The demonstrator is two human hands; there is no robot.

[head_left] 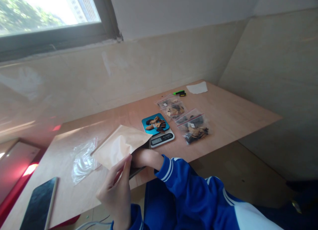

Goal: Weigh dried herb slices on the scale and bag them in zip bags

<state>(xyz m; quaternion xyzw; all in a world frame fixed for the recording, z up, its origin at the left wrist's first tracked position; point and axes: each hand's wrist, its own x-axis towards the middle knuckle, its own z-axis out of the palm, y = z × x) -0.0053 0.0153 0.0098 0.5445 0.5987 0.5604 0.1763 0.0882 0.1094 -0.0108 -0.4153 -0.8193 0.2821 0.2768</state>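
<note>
A brown paper bag (119,144) lies tilted at the table's near edge, its mouth toward the right. My left hand (116,187) pinches the bag's edge between thumb and fingers. Inside the mouth is my right hand (146,158); its fingers are hidden by the paper, so I cannot see what they hold. Just beyond the bag stands a small kitchen scale (162,139) with a blue platform and a dark display panel. Brown dried slices (156,124), some dark-edged, are piled on the platform.
Several zip bags of dried pieces (196,129) lie right of the scale. Behind them are a green and black marker (179,93) and white paper (197,87). Clear plastic bags (84,160) and a phone (39,203) lie left. A wall bounds the table's back.
</note>
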